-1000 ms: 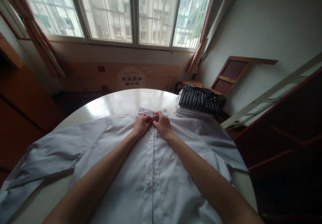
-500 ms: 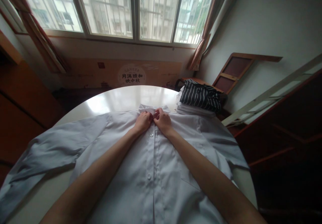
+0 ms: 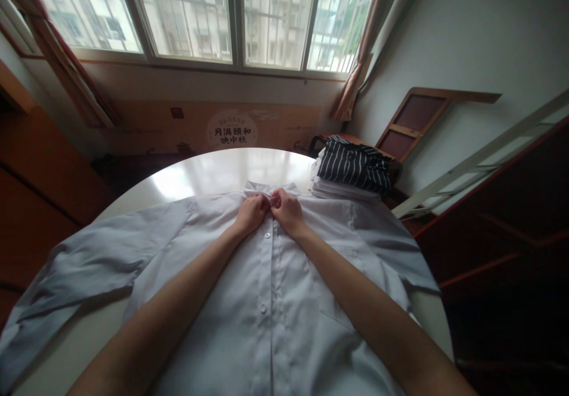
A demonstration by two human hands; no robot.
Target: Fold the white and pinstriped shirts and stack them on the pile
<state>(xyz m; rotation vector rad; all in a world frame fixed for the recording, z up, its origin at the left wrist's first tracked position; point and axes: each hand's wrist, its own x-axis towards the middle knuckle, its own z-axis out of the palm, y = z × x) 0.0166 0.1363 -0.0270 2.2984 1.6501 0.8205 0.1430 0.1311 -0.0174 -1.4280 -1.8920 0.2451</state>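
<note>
A sleeve [image 3: 102, 248] of the white shirt [image 3: 240, 289] spreads out at the left; the shirt lies front up across the worktop [image 3: 213, 171], collar [image 3: 253, 187] at the far side. The left hand [image 3: 252, 213] and right hand [image 3: 287, 211] meet at the collar, fingers pinching cloth there; whether a button is fastened beneath them, I cannot tell. Spreading out looks done, but two buttons [image 3: 267, 235] below sit uncovered beside the front opening, so that part seems unfastened.

The worktop is round, white and glossy. From left to right around it come an orange-brown cabinet [image 3: 40, 194], a curtain [image 3: 71, 58], a banner [image 3: 151, 120] under barred windows [image 3: 191, 16], folded clothes [image 3: 353, 165] with a striped piece uppermost, and a wooden frame [image 3: 413, 123] by the wall.
</note>
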